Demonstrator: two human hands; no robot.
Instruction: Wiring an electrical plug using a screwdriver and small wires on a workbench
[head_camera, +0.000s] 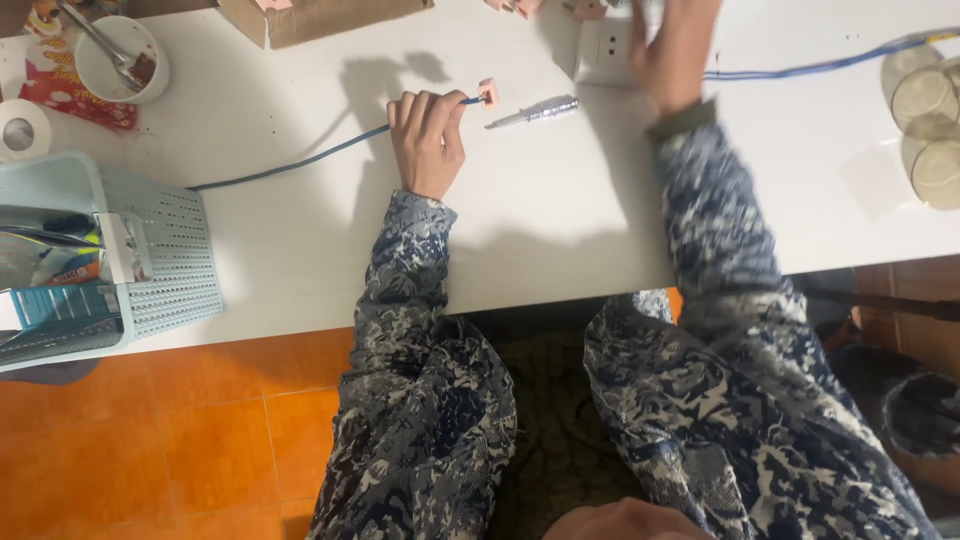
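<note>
Nearest the surface's (560, 230) front edge lies a broad bare stretch, open between the two patterned sleeves. Farther in, the left hand (428, 140) rests with its fingers (415, 108) curled closed around a blue cable (300, 162) that trails toward the left edge; a small pink connector (488, 92) sits at the cable's end, a silver tester screwdriver (535, 112) just beside it. At the far edge, the right hand (672, 50) lies blurred over a white socket (605, 50); its grip cannot be told. A mesh basket (165, 270) overhangs the front left corner.
</note>
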